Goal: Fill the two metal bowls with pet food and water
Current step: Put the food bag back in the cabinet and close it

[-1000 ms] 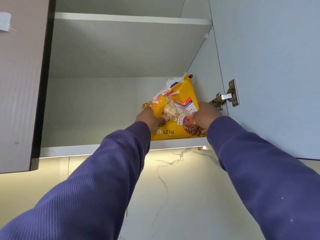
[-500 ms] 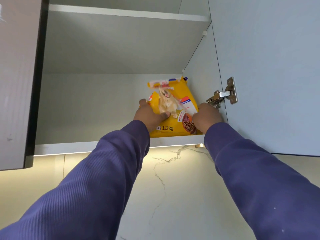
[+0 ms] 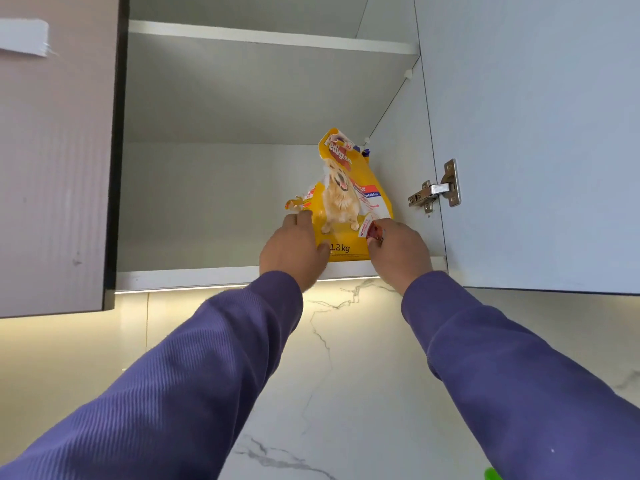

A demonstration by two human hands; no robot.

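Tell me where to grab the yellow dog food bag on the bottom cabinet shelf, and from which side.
Grip the yellow dog food bag low on its two side edges, coming from the open front. It stands upright at the bottom shelf edge, and its top looks crumpled and floppy, so the fuller base likely holds better. The left hand and right hand already sit there.

White cabinet shelf [image 3: 194,277] carries an apparently upright yellow pet-food bag [image 3: 346,202].

The pet food bag [image 3: 341,202] is bright yellow — a golden-furred dog printed on its front, with red, white and blue label patches. Both sleeves [image 3: 194,375] are ribbed purple. The cabinet shelf [image 3: 207,277] is pale grey; the wall [image 3: 346,393] below — white marble with grey veins.
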